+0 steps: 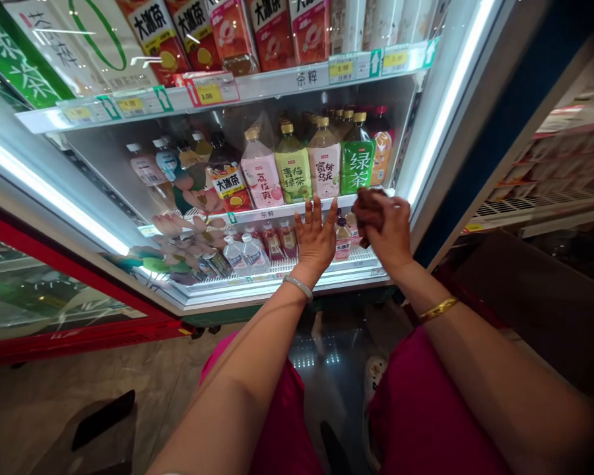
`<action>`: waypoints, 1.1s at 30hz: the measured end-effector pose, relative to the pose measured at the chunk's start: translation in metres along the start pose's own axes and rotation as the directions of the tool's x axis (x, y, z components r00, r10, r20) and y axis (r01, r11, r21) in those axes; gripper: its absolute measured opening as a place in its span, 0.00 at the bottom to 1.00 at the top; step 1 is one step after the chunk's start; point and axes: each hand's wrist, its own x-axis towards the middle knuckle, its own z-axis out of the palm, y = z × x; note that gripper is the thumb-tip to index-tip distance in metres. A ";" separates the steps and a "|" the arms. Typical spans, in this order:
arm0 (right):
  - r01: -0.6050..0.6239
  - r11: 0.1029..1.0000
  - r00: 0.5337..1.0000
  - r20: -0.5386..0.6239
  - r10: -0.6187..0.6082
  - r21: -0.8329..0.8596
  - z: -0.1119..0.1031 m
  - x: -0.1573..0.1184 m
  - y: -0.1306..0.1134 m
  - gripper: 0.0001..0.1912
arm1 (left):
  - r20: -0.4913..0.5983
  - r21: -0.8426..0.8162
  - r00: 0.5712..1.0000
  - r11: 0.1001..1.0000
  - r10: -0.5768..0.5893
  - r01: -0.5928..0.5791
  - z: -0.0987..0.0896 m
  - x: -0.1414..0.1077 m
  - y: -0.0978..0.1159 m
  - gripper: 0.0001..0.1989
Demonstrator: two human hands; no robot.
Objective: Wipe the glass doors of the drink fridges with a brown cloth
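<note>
Fingers spread, my left hand point(317, 236) lies against the glass door of a lit drinks fridge, over the lower shelf edge. To its right, my right hand point(393, 227) is closed round a crumpled dark brown cloth point(370, 214), pressed to the glass near the door's right side. Behind the glass stand a green tea bottle point(358, 155), a pale pink peach drink bottle point(323, 158) and a yellow-green bottle point(294, 163). Small clear water bottles point(254, 252) sit lower down, left of my left hand.
Drink cartons point(272, 39) fill the upper shelf above a price strip point(210, 92). Flower decals point(173, 227) mark the glass at left. A red-framed cooler point(79, 336) adjoins on the left; an open rack point(549, 161) stands right. A dark object point(103, 419) lies at lower left.
</note>
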 end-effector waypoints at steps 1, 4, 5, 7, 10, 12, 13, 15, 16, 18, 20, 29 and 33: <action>-0.032 0.999 0.997 -0.076 0.030 -0.018 -0.002 0.004 0.003 0.37 | -0.002 0.005 1.000 1.000 0.012 -0.012 0.000 -0.001 -0.001 0.30; -0.046 0.998 0.991 -0.125 0.039 -0.052 0.004 0.002 -0.004 0.38 | 0.007 0.004 0.999 0.999 0.034 -0.034 0.000 -0.004 -0.007 0.31; -0.018 0.998 0.998 -0.068 0.014 -0.053 0.009 -0.002 -0.011 0.37 | 0.017 -0.004 0.999 0.999 0.038 -0.038 0.000 -0.006 -0.008 0.30; 0.044 0.999 0.996 0.080 -0.041 -0.031 0.018 -0.011 -0.026 0.35 | 0.044 -0.022 0.998 0.999 0.039 -0.038 -0.001 -0.009 -0.012 0.30; 0.070 0.998 0.985 0.159 -0.069 -0.001 0.021 -0.012 -0.036 0.34 | 0.078 -0.029 0.996 0.999 0.036 -0.034 0.000 -0.013 -0.017 0.30; 0.036 0.999 0.996 0.083 -0.036 -0.006 0.018 -0.007 -0.033 0.34 | 0.082 -0.016 0.996 0.999 0.034 -0.033 0.001 -0.016 -0.019 0.30; 0.010 1.000 0.999 0.031 -0.010 -0.009 0.016 -0.005 -0.031 0.35 | 0.078 -0.010 0.996 0.999 0.035 -0.035 0.002 -0.018 -0.020 0.30; -0.036 0.999 0.999 -0.029 0.036 -0.008 0.018 -0.005 -0.031 0.36 | 0.063 -0.003 0.997 0.999 0.037 -0.037 0.004 -0.020 -0.022 0.31; -0.043 0.999 0.999 -0.019 0.043 -0.006 0.022 -0.008 -0.033 0.36 | 0.053 -0.002 0.998 0.999 0.037 -0.037 0.006 -0.022 -0.023 0.31; -0.020 1.000 0.997 0.081 0.020 -0.001 0.031 -0.019 -0.042 0.35 | 0.037 -0.002 0.999 0.999 0.033 -0.033 0.008 -0.025 -0.026 0.31; 0.010 1.000 0.981 0.193 -0.013 0.016 0.040 -0.028 -0.051 0.34 | 0.034 -0.001 0.999 0.999 0.032 -0.032 0.010 -0.027 -0.030 0.31; -0.029 1.000 0.996 -0.080 0.029 -0.001 0.028 0.004 -0.051 0.35 | 0.016 0.025 0.998 0.997 -0.068 0.068 -0.012 -0.019 -0.045 0.30; 0.077 0.995 0.984 0.164 -0.067 -0.056 0.051 -0.020 -0.073 0.31 | 0.019 0.049 0.997 0.996 -0.072 0.071 -0.017 -0.023 -0.055 0.30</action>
